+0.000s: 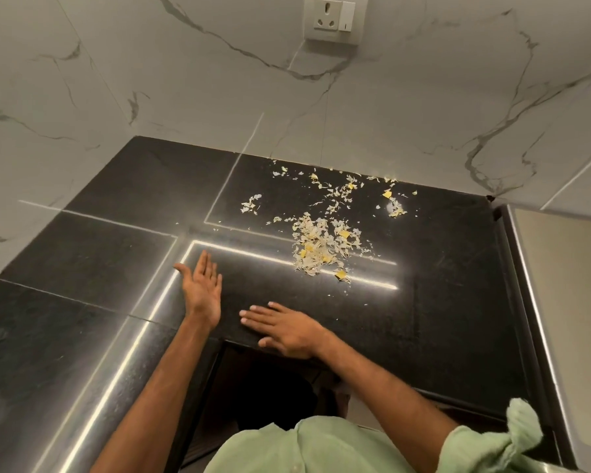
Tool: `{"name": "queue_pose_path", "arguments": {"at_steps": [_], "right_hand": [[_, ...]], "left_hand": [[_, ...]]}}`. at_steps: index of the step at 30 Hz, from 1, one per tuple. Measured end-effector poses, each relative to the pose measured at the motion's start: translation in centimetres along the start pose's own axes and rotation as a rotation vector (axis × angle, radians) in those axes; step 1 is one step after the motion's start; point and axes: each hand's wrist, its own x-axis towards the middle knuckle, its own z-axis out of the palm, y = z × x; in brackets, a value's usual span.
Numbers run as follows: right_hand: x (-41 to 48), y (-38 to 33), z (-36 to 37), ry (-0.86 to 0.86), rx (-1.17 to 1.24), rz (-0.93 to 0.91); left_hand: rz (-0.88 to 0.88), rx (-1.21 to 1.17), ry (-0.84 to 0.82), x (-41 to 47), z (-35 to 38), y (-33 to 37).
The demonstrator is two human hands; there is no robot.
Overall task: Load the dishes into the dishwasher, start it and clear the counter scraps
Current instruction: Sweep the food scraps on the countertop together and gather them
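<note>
A heap of pale and yellow peel scraps point(323, 245) lies on the black stone counter point(440, 285), with loose bits scattered behind it toward the wall. My left hand point(202, 288) is over the counter to the left of the heap, palm turned up and fingers straight, holding nothing. My right hand point(284, 327) lies flat, palm down, near the counter's front edge, fingers pointing left. Both hands are apart from the scraps. No dishes or dishwasher can be made out.
Marble wall tiles close the counter at the back and left, with a socket point(333, 17) high on the wall. A steel-edged surface point(560, 268) borders the counter on the right. A dark opening point(270, 387) sits below the front edge.
</note>
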Motion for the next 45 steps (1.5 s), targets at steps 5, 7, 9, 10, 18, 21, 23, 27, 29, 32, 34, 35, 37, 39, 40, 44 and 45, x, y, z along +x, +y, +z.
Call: {"name": "queue_pose_path", "arguments": {"at_steps": [5, 7, 9, 10, 18, 21, 23, 27, 29, 32, 34, 35, 37, 39, 40, 44, 45], "right_hand": [[-4.0, 4.8, -3.2, 0.08, 0.044, 0.129], [-7.2, 4.9, -2.6, 0.023, -0.01, 0.003], [-9.8, 4.4, -1.2, -0.05, -0.067, -0.104], [-10.3, 4.6, -0.8, -0.068, -0.08, -0.115], [-5.1, 9.3, -4.8, 0.063, -0.073, 0.18], [-2.4, 4.2, -3.5, 0.113, -0.033, 0.035], [-0.1, 0.7, -1.1, 0.085, -0.039, -0.071], [4.5, 0.0, 1.0, 0.12, 0.002, 0.018], [6.2, 1.8, -0.1, 0.17, -0.01, 0.13], [9.2, 4.3, -2.6, 0.208, -0.017, 0.334], [11.8, 3.4, -3.3, 0.238, -0.03, 0.329], [13.5, 2.0, -3.4, 0.234, -0.026, 0.28], [17.1, -1.5, -2.4, 0.203, -0.011, 0.172], [20.6, -4.6, -1.5, 0.169, 0.029, 0.136], [22.4, -5.9, -1.0, 0.153, 0.057, 0.138], [29.1, -9.3, 0.1, 0.089, 0.041, 0.123], [31.2, -9.9, 0.0, 0.086, 0.047, 0.112]], "left_hand": [[0.12, 0.358, -0.001, -1.1, -4.6, -1.1], [0.161, 0.546, -0.058, -1.0, -6.1, -2.2], [0.214, 0.817, -0.166, -0.9, -6.7, -3.4], [0.244, 0.957, -0.228, -1.0, -6.6, -4.0], [0.319, 1.135, -0.415, -1.5, -1.7, -6.2], [0.328, 0.876, -0.239, -1.2, -0.5, -5.2], [0.347, 0.836, -0.162, -0.7, -0.1, -4.2], [0.384, 0.883, -0.055, 0.4, -1.8, -1.5], [0.391, 0.918, 0.006, 0.5, -3.6, -0.1], [0.339, 0.981, 0.106, 0.4, -7.2, 1.7], [0.272, 1.04, 0.14, 0.6, -9.1, 2.3], [0.246, 1.066, 0.155, 0.9, -10.0, 2.7], [0.228, 1.101, 0.181, 1.7, -11.5, 3.5], [0.248, 1.123, 0.217, 2.3, -12.8, 4.7], [0.254, 1.135, 0.235, 2.4, -13.7, 5.6], [0.26, 1.192, 0.277, 2.1, -16.7, 9.0], [0.259, 1.221, 0.269, 2.3, -17.3, 10.1]]}}
